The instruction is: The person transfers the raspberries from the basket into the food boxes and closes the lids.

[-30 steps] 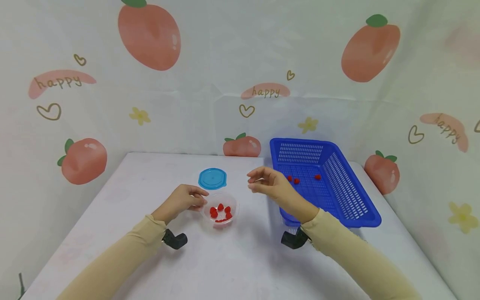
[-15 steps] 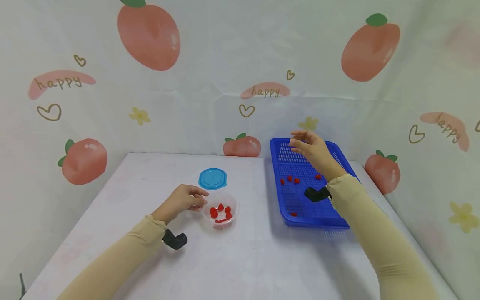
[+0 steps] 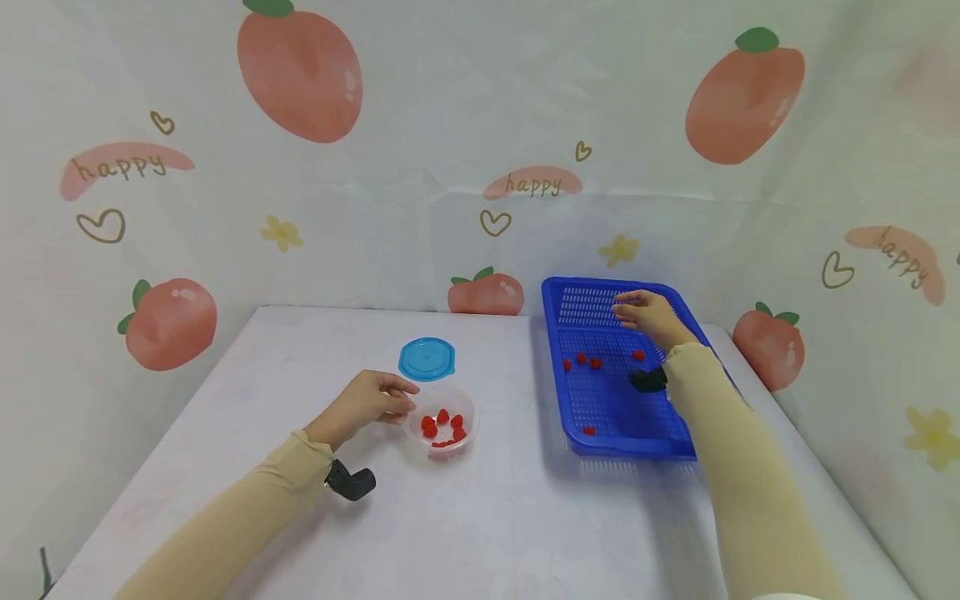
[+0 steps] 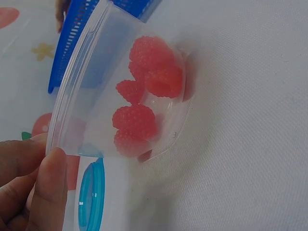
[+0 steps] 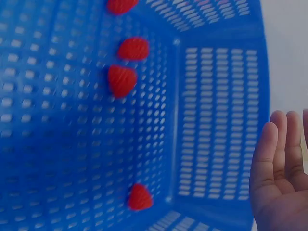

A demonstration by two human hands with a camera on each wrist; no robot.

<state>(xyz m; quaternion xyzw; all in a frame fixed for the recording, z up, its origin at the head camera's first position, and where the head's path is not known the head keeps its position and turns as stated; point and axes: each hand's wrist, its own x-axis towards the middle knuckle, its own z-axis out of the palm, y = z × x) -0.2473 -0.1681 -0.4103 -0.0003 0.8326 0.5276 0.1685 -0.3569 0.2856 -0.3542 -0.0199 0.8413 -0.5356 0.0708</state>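
My left hand (image 3: 367, 398) pinches the rim of a clear plastic container (image 4: 94, 120) between thumb and fingers. Several red raspberries (image 4: 134, 122) lie in the bottom of this container, which rests on the table. Over the far part of a blue perforated plastic basket (image 3: 611, 400), my right hand (image 3: 651, 318) hovers with nothing in it. Its fingers look extended in the right wrist view, near the basket's end wall. Scattered on the basket floor are several more raspberries (image 5: 122, 81), apart from the hand. Part of the basket is hidden behind my right hand and sleeve.
A blue translucent lid (image 3: 427, 359) lies flat on the table just behind the container. The white table (image 3: 495, 517) meets a fruit-printed cloth backdrop (image 3: 390, 233) at the rear. The basket stands near the table's right side.
My right hand has moved from beside the container to the right and away, over the basket, and then come down a little. My left hand and the container stay put.
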